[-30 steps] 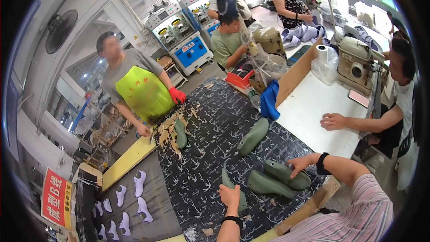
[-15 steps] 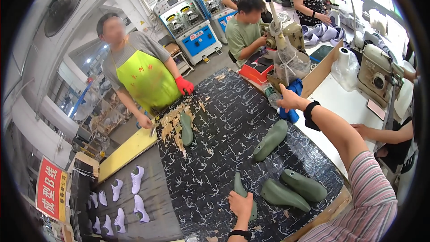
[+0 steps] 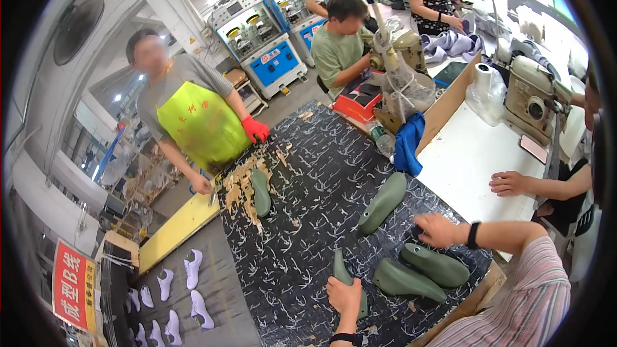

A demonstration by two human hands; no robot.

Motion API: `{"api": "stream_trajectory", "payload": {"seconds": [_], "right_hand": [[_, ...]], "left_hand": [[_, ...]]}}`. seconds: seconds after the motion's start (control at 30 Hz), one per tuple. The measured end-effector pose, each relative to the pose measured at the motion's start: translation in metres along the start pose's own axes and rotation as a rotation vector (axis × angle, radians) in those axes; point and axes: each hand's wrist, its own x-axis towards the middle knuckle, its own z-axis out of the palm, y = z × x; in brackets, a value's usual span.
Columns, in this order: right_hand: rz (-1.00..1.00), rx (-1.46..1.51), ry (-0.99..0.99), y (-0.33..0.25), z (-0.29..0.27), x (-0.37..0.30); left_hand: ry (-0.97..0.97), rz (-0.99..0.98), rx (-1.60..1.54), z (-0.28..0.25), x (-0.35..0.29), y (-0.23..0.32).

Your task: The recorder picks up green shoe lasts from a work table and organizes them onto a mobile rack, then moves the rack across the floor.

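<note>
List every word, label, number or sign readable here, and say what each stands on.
I don't copy out wording; writing shows here:
Red-and-yellow sign: large pale characters on red; the smaller dark ones are too small to read.
Yellow-green apron: red characters across the chest.
Nearer blue-and-white machine: marking on its blue panel, too small to read.
Green shoe last in the left hand: no writing visible.

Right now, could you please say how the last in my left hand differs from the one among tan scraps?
The held last is partly hidden by your left hand; the far last is untouched. The held last lies nearer you, the far last among scraps. Both are green.
</note>
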Motion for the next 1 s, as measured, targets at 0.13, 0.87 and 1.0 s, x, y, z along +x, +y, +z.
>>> {"api": "stream_trajectory", "payload": {"seconds": [0.13, 0.87, 1.0], "right_hand": [[0.106, -0.008, 0.026, -0.011, 0.015, -0.083], [0.154, 0.069, 0.281, 0.011, 0.037, -0.121], [0.164, 0.084, 0.291, 0.001, 0.026, -0.113]], "left_hand": [[0.017, -0.020, 0.011, -0.002, -0.003, 0.003], [0.052, 0.027, 0.006, 0.006, -0.006, -0.002], [0.144, 0.106, -0.042, -0.001, -0.006, -0.002]]}}
